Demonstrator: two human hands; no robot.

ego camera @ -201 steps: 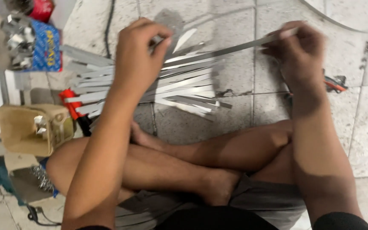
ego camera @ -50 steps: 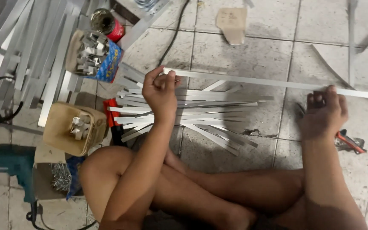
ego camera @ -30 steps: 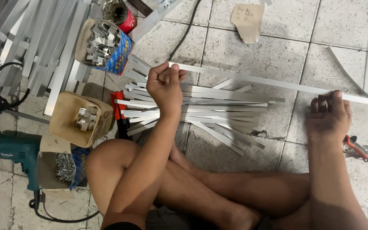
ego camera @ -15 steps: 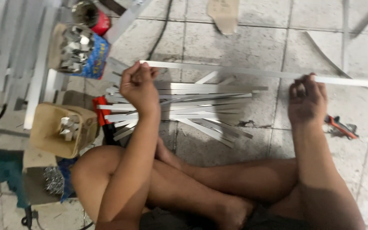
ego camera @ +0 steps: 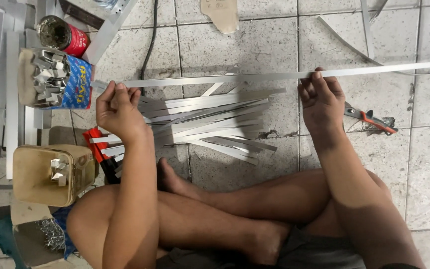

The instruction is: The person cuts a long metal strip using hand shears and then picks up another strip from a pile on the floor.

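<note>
A: So, from the head camera, where does the long metal strip (ego camera: 274, 76) sit?

B: It spans both hands, held just above the tiled floor (ego camera: 255, 40). The left hand (ego camera: 118, 109) pinches it close to its near end, fingers closed on it; the right hand (ego camera: 321, 99) is closed around it further along, and the rest runs well past that hand toward the frame edge.

A: How will it handle?

B: Light, thin and springy, I judge: stiff along its length but prone to sag or whip beyond the right hand. The edges may be sharp, though the view is too coarse to tell. Two spread holds suit it.

A: What lies beyond the grips?

B: A pile of cut strips (ego camera: 210, 119) just under them, orange-handled snips (ego camera: 369, 118) right of the right hand.

A: Changed from half a second ago?

B: The hands keep the same holds; the right one sits a little nearer the left.
</note>
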